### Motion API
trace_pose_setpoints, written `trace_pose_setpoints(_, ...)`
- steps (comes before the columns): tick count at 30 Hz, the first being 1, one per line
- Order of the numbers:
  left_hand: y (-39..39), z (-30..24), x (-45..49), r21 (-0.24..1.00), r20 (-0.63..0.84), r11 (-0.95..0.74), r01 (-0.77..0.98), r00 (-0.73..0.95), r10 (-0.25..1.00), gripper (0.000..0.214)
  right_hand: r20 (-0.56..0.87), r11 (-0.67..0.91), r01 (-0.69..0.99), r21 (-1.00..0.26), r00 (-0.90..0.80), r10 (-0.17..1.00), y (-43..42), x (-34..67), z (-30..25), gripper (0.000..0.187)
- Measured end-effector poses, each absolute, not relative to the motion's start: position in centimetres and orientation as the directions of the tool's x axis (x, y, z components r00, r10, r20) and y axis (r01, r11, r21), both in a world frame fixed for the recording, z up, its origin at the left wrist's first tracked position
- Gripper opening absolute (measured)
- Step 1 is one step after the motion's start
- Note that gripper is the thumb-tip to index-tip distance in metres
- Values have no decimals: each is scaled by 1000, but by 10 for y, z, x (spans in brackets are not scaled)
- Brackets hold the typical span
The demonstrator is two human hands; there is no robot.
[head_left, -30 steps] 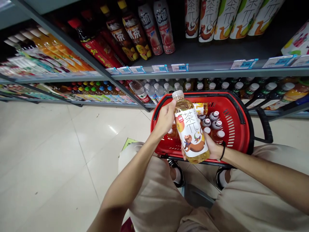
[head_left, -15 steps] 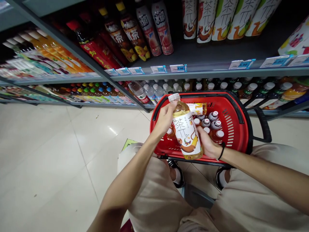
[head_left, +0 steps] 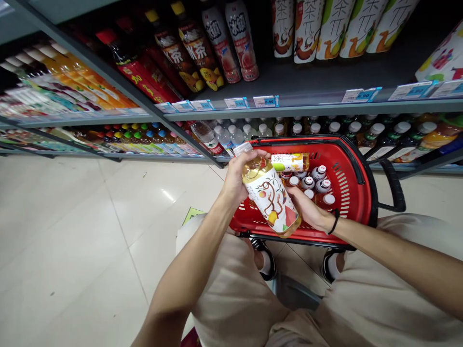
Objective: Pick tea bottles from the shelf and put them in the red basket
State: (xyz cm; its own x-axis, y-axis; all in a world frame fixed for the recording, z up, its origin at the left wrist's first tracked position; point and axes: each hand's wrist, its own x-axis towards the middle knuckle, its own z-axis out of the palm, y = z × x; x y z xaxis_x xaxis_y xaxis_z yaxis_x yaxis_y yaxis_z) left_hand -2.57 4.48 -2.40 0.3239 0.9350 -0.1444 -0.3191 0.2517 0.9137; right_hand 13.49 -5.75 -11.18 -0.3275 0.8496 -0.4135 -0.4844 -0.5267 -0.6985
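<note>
A large tea bottle point(head_left: 273, 197) with pale yellow liquid and a white illustrated label is held tilted above the red shopping basket point(head_left: 350, 183). My left hand point(head_left: 238, 176) is closed round its neck, just below the white cap. Lower down, my right hand point(head_left: 307, 207) grips the bottle's right side; some of its fingers are hidden behind it. Inside the basket, another tea bottle point(head_left: 289, 162) lies on its side along the far wall. Several small white-capped bottles point(head_left: 315, 183) stand beside it.
Ahead, a grey shelf point(head_left: 304, 89) carries upright drink bottles point(head_left: 329, 31) and price tags point(head_left: 265, 101). More capped bottles point(head_left: 314, 128) line the bottom shelf behind the basket. The basket's black handle point(head_left: 392, 188) sticks out right. Pale floor tiles point(head_left: 72, 231) spread to the left.
The bottle has been turned about its long axis, so a different, picture-covered side of the label faces me. Its neck and my left hand have shifted left, tilting it more.
</note>
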Motion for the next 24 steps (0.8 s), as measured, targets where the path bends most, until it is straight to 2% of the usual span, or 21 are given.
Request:
trace_pose_setpoints(2, 43, -21, -28, 889, -136, 264, -374, 334, 933, 26, -408, -517, -528, -674, -317, 856, -57, 136, -106, 41)
trace_pose_setpoints(4, 41, -19, -30, 871, -128, 264, -414, 327, 936, 25, -420, -569, -561, -601, -383, 822, -59, 138, -101, 45)
trace_pose_setpoints(7, 39, -16, -30, 868, -99, 236, -437, 313, 944, 26, -427, -732, -482, -481, -601, 676, -64, 142, -98, 58)
trace_pose_setpoints(10, 38, -15, -29, 875, -81, 223, -429, 326, 942, 26, -376, -822, -360, -441, -758, 533, -70, 143, -97, 72)
trace_pose_setpoints(12, 38, -15, -29, 879, -67, 215, -425, 338, 939, 26, -406, -790, -403, -462, -696, 593, -71, 142, -96, 70)
trace_pose_setpoints(15, 40, -15, -32, 884, -26, 188, -428, 357, 934, 26, -474, -638, -548, -542, -428, 770, -71, 138, -91, 50)
trace_pose_setpoints(17, 42, -15, -34, 893, -4, 168, -418, 365, 931, 27, -477, -562, -577, -593, -311, 822, -69, 136, -87, 43)
trace_pose_setpoints(20, 45, -15, -37, 917, 6, 137, -376, 356, 935, 29, -448, -504, -540, -674, -244, 860, -66, 137, -83, 41)
trace_pose_setpoints(24, 50, -15, -38, 944, -1, 111, -309, 335, 942, 32, -318, -375, -429, -822, -200, 927, -63, 145, -83, 46)
